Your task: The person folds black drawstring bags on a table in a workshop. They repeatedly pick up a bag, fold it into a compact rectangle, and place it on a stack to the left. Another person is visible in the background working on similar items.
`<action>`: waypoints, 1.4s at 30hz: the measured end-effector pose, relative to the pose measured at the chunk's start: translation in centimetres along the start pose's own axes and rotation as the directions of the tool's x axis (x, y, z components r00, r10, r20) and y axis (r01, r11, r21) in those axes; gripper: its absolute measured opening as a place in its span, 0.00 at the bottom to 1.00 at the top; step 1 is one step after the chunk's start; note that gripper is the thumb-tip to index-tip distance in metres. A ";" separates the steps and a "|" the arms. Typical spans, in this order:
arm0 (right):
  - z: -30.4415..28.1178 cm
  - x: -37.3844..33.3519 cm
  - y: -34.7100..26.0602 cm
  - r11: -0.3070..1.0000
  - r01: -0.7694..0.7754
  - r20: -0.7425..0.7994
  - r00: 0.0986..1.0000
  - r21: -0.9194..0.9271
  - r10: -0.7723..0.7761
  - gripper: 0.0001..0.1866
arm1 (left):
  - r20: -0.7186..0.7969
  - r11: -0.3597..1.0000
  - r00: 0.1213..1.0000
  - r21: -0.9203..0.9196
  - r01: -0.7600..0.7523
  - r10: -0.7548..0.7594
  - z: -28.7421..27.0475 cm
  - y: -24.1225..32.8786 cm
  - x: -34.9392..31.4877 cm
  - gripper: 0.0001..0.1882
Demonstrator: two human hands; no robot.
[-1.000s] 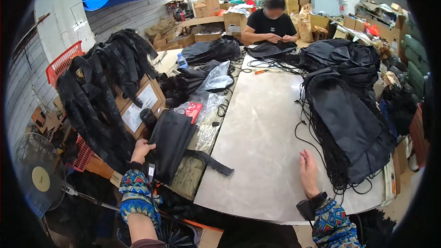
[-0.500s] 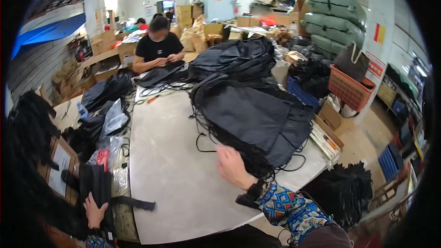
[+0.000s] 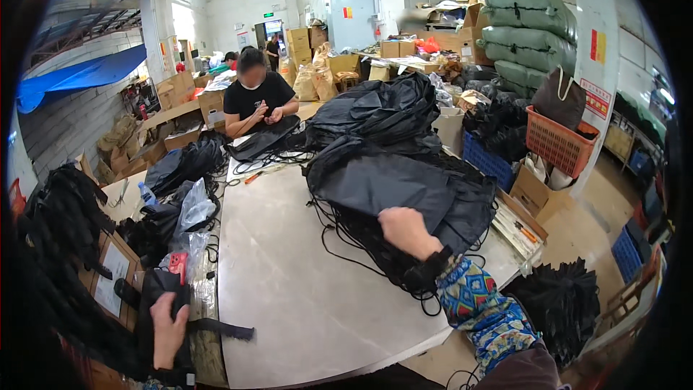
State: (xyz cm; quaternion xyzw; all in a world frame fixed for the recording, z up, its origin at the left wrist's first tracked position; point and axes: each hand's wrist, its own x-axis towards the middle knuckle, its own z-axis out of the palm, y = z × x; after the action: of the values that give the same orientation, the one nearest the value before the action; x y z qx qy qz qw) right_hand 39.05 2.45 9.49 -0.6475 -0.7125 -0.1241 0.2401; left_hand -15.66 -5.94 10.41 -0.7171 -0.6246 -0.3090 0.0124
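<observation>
My right hand point(image 3: 406, 232) is over a pile of flat black fabric bags point(image 3: 393, 182) with cords trailing from their edges. Its fingers are curled closed at the near edge of the top bag, and the fingertips are partly hidden. At the lower left, my left hand point(image 3: 169, 323) lies on a folded black fabric bundle point(image 3: 146, 300), thumb and fingers apart. A black strip point(image 3: 224, 328) runs from beside that bundle onto the pale tabletop point(image 3: 281, 274).
Across the table a person point(image 3: 260, 97) handles black fabric. A larger black heap point(image 3: 375, 115) stands behind the bags. An orange basket point(image 3: 559, 141) and stacked green bales point(image 3: 530, 43) are at right. A red phone-like item point(image 3: 177, 263) lies by clear plastic at left.
My right hand has moved from the bare tabletop up and right onto the bag pile, and its fingers have closed. My left hand has shifted slightly on the bundle. The view has tilted up.
</observation>
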 end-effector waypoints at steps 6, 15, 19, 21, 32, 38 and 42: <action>-5.5 -3.8 -12.4 0.569 0.314 0.371 0.509 0.760 -0.777 0.13 | 0.810 -0.202 0.586 -0.568 0.798 0.033 8.8 14.6 -1.5 0.19; 8.9 -8.9 -13.0 0.794 0.559 0.167 0.782 0.240 -0.601 0.29 | 0.746 0.909 0.627 -0.072 0.409 -0.223 10.6 10.1 -3.8 0.24; 9.3 -10.7 -15.7 0.683 0.596 0.091 0.722 0.422 -0.686 0.29 | 0.106 0.997 0.992 0.048 0.067 -0.072 8.2 9.5 -2.7 0.42; 9.7 -11.7 -16.0 0.616 0.593 0.038 0.704 0.518 -0.710 0.28 | -0.004 0.992 0.994 0.073 -0.105 0.105 10.5 9.5 -1.4 0.41; 5.0 -7.1 -2.6 0.981 0.196 0.385 0.904 0.009 -0.184 0.09 | 0.074 0.957 0.996 -0.285 0.060 -0.041 16.3 5.4 0.5 0.11; 1.8 -6.0 -16.7 0.575 0.412 0.100 0.747 0.707 -0.657 0.19 | 0.089 0.976 0.994 -0.214 -0.051 0.071 15.7 8.8 1.7 0.14; 10.3 -7.7 -18.1 0.730 0.594 0.184 0.719 0.340 -0.670 0.32 | 0.314 0.979 0.948 -0.171 0.114 -0.056 15.7 7.8 1.3 0.16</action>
State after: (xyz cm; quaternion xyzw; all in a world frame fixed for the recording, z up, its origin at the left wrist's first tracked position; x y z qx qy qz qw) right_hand 19.79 -1.51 -0.79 -0.3365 -0.9287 -0.0083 0.1556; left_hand -1.89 -0.21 1.19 -0.7267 -0.6176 -0.2511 -0.1655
